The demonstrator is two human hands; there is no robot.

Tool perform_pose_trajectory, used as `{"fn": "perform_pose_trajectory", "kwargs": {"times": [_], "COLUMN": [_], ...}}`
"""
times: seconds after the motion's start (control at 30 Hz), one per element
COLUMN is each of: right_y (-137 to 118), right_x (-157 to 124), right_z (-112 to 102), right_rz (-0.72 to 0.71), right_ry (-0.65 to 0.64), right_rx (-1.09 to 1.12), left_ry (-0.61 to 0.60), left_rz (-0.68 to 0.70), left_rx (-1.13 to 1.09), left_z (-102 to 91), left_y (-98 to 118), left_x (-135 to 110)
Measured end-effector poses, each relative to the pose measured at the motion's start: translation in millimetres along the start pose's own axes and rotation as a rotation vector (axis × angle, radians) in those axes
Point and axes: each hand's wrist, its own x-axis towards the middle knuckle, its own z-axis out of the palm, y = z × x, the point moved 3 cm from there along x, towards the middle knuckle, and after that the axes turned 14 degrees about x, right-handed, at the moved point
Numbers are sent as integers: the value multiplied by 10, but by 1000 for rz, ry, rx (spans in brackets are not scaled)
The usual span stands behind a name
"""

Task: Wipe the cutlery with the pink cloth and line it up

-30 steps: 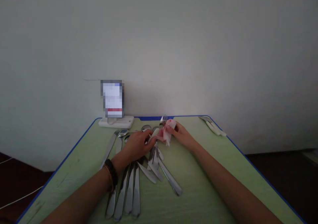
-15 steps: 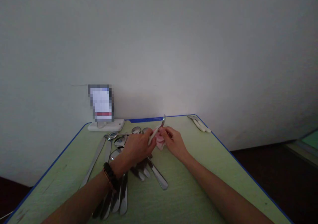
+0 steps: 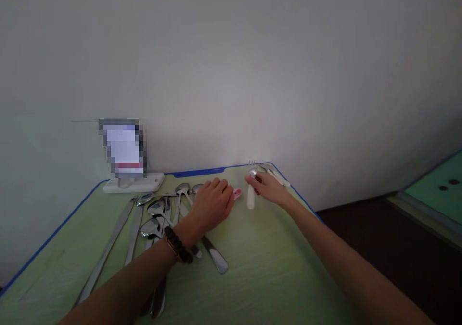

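My left hand (image 3: 212,202) lies on the green table (image 3: 274,272) with its fingers curled over a pink cloth (image 3: 237,193), of which only a corner shows. My right hand (image 3: 267,186) pinches a white-handled fork (image 3: 250,193) near its neck, tines pointing away toward the wall and handle hanging toward me. The fork is near two other white-handled pieces (image 3: 277,174) at the table's far right corner. A pile of steel spoons (image 3: 159,209) and knives (image 3: 212,257) lies under and left of my left forearm.
A white stand (image 3: 133,183) holding a blurred screen sits at the far left by the wall. The table's blue edge runs close behind the hands and along the right. Another green surface (image 3: 433,190) shows at the far right.
The fork passed from my left hand to my right, which carried it right toward the far corner. My left hand dropped onto the table with the pink cloth. The view turned right.
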Motion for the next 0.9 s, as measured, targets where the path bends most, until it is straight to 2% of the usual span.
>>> {"fn": "perform_pose_trajectory", "kwargs": {"times": [0.07, 0.13, 0.23, 0.33, 0.53, 0.9], "right_y": [110, 225, 332, 313, 223, 378], "right_x": [58, 84, 41, -93, -314, -313], "right_z": [-110, -164, -184, -186, -157, -120], "right_rz": [0, 21, 48, 0, -48, 53], "right_ry": [-148, -198, -110, -4, -83, 63], "right_rx": [-208, -339, -406, -478, -614, -852], "left_ry": [22, 15, -9, -60, -140, -146], "left_rz": [-8, -54, -87, -36, 18, 0], "left_rx": [7, -6, -46, -100, -140, -108], "left_z": [55, 122, 225, 328, 439, 445], "left_y": [-4, -24, -53, -57, -54, -51], "left_x": [16, 20, 5, -20, -22, -22]}}
